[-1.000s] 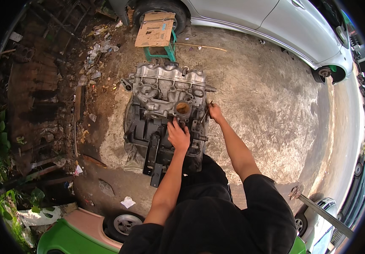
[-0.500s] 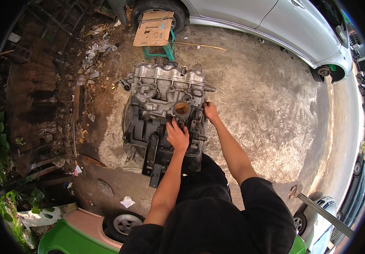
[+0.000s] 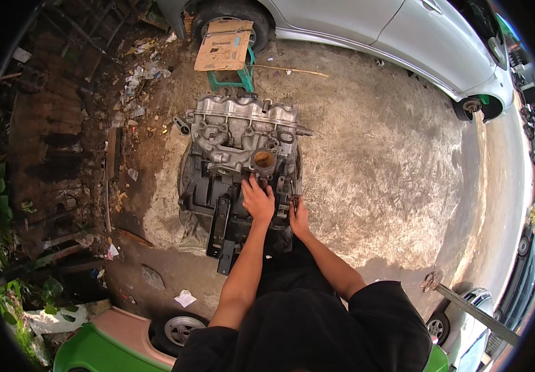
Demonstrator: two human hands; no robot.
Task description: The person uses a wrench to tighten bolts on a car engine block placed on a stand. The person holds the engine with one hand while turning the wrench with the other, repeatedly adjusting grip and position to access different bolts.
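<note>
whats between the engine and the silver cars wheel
In the head view, a green stool topped with cardboard stands between the engine and that wheel.

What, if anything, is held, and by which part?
The left hand is at the engine, just below its round opening; the right hand is at the engine's right edge. Whether either grips anything cannot be told.

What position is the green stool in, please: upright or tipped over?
Upright: the green stool stands legs-down beyond the engine, cardboard on top.

Daylight falls across a stained concrete floor [image 3: 379, 161] beside a silver car [image 3: 354, 22] and green stool [image 3: 246, 79].
</note>
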